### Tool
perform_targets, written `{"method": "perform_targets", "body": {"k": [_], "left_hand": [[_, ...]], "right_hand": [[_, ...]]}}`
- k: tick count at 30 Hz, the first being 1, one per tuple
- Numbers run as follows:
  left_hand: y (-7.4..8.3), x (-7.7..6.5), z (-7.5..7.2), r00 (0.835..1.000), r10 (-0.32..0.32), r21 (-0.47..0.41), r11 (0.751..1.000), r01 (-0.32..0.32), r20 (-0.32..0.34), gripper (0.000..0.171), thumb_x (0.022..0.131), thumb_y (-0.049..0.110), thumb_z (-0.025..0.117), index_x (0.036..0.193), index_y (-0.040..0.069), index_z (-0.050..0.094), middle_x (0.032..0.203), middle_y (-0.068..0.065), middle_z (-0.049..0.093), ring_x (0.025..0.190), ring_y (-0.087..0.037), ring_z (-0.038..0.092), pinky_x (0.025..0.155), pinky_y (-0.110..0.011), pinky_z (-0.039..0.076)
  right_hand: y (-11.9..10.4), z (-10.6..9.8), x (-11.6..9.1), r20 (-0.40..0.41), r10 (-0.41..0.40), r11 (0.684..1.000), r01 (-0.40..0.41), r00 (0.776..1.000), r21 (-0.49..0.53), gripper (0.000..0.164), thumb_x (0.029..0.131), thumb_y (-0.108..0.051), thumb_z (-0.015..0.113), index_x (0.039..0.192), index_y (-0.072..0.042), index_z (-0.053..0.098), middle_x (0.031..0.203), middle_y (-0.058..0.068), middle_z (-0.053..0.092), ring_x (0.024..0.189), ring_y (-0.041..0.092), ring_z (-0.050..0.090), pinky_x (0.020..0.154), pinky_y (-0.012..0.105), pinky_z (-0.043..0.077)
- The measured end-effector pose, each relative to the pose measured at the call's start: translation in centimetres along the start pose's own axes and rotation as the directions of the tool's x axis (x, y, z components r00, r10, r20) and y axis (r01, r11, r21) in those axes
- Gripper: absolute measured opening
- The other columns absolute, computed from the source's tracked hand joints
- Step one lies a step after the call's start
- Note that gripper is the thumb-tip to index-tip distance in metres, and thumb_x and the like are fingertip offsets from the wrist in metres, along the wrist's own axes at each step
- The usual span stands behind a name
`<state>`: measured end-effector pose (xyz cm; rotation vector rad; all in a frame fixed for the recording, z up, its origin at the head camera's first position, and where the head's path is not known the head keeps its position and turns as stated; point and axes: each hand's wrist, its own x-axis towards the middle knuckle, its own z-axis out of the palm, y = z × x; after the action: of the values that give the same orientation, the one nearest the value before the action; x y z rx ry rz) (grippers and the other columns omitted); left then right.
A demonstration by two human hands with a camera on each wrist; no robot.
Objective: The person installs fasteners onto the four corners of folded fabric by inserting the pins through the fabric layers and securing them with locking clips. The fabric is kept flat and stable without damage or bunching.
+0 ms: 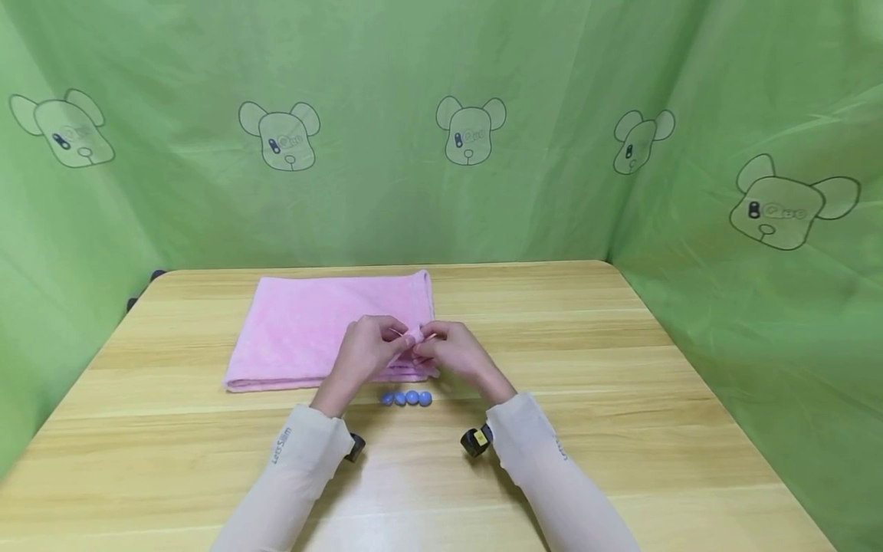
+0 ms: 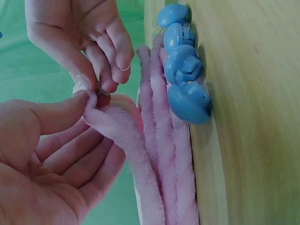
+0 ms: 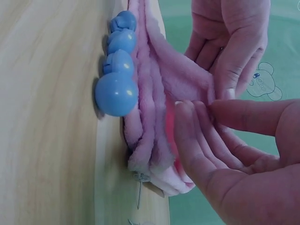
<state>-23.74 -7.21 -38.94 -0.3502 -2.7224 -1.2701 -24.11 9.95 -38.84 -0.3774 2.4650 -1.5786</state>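
Observation:
A pink plush cloth (image 1: 310,326) lies folded in layers on the table. At its near right corner, my left hand (image 1: 369,349) pinches a raised edge of the top layer between thumb and fingers. My right hand (image 1: 461,354) meets it there and pinches the same bit of cloth from the right side. In the left wrist view the lifted edge (image 2: 124,126) rises from the stacked folds to both sets of fingertips. A small shiny bit shows at the right fingertips; I cannot tell what it is. Several blue round-headed clips (image 1: 412,398) sit in a row along the cloth's near edge.
The wooden table (image 1: 607,429) extends around the cloth on all sides. Green curtains (image 1: 386,215) with bear-head outlines hang behind and beside it. A loose thread (image 3: 139,192) hangs from the cloth's corner. A black wrist camera (image 1: 476,441) sits under the right sleeve.

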Motion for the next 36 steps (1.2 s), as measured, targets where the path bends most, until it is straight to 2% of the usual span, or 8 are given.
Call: {"method": "perform_targets", "body": {"k": [5, 9, 16, 22, 26, 30, 36], "left_hand": [[0.02, -0.12, -0.03, 1.000, 0.010, 0.003, 1.000, -0.010, -0.003, 0.013, 0.082, 0.014, 0.078, 0.092, 0.008, 0.074, 0.079, -0.003, 0.073, 0.072, -0.016, 0.067, 0.075, -0.039, 0.055], [0.08, -0.17, -0.04, 1.000, 0.030, 0.019, 0.999, -0.029, -0.009, 0.009, 0.081, 0.013, 0.079, 0.088, 0.010, 0.075, 0.077, 0.000, 0.072, 0.070, -0.013, 0.066, 0.073, -0.037, 0.055], [0.14, -0.16, 0.08, 0.999, 0.039, 0.013, 0.999, -0.039, 0.002, 0.008, 0.079, 0.013, 0.081, 0.086, 0.011, 0.075, 0.076, 0.002, 0.072, 0.069, -0.011, 0.065, 0.073, -0.036, 0.054], [0.13, -0.14, 0.24, 0.999, 0.048, 0.011, 0.999, -0.048, 0.012, 0.010, 0.078, 0.013, 0.081, 0.086, 0.011, 0.075, 0.077, 0.001, 0.072, 0.068, -0.010, 0.065, 0.073, -0.035, 0.054], [0.18, -0.20, 0.16, 0.999, 0.047, 0.007, 0.999, -0.047, 0.012, 0.010, 0.078, 0.013, 0.082, 0.086, 0.011, 0.076, 0.077, 0.000, 0.073, 0.068, -0.010, 0.065, 0.073, -0.035, 0.055], [0.21, -0.21, 0.05, 0.999, 0.037, 0.009, 0.999, -0.038, 0.011, 0.010, 0.078, 0.014, 0.082, 0.086, 0.011, 0.075, 0.076, 0.001, 0.072, 0.068, -0.010, 0.065, 0.072, -0.035, 0.055], [0.20, -0.13, -0.01, 1.000, 0.009, 0.003, 1.000, -0.009, 0.022, 0.010, 0.078, 0.015, 0.082, 0.085, 0.012, 0.075, 0.075, 0.003, 0.072, 0.067, -0.009, 0.065, 0.071, -0.034, 0.055]], "right_hand": [[-0.34, -0.08, -0.11, 0.071, 0.022, 0.999, -0.024, 0.997, 0.035, 0.016, 0.095, -0.013, 0.060, 0.101, 0.001, 0.067, 0.092, 0.011, 0.070, 0.087, 0.023, 0.065, 0.091, 0.043, 0.048], [-0.20, -0.03, 0.07, 0.086, 0.032, 0.998, -0.035, 0.996, 0.045, 0.024, 0.101, -0.021, 0.054, 0.099, 0.000, 0.066, 0.094, 0.012, 0.069, 0.089, 0.023, 0.064, 0.095, 0.044, 0.044], [0.05, 0.25, 0.17, 0.061, 0.066, 0.992, -0.072, 0.996, 0.107, 0.023, 0.101, -0.019, 0.052, 0.093, 0.001, 0.061, 0.092, 0.013, 0.069, 0.085, 0.025, 0.066, 0.092, 0.044, 0.046], [0.18, 0.37, 0.23, -0.001, 0.104, 0.991, -0.104, 0.995, 0.085, 0.020, 0.099, -0.017, 0.054, 0.091, 0.000, 0.061, 0.092, 0.009, 0.067, 0.087, 0.021, 0.063, 0.093, 0.043, 0.044], [0.11, 0.39, 0.20, -0.010, 0.110, 0.990, -0.109, 0.994, 0.090, 0.019, 0.097, -0.017, 0.056, 0.091, 0.000, 0.062, 0.091, 0.009, 0.068, 0.085, 0.021, 0.064, 0.092, 0.043, 0.045], [0.22, 0.48, 0.21, 0.017, 0.108, 0.983, -0.109, 0.994, 0.149, 0.019, 0.098, -0.014, 0.055, 0.095, 0.002, 0.064, 0.091, 0.012, 0.070, 0.084, 0.023, 0.067, 0.090, 0.039, 0.049], [0.49, 0.61, 0.28, 0.066, 0.122, 0.958, -0.135, 0.990, 0.251, 0.020, 0.099, -0.010, 0.053, 0.099, 0.006, 0.065, 0.093, 0.016, 0.070, 0.084, 0.026, 0.068, 0.079, 0.031, 0.056]]}}
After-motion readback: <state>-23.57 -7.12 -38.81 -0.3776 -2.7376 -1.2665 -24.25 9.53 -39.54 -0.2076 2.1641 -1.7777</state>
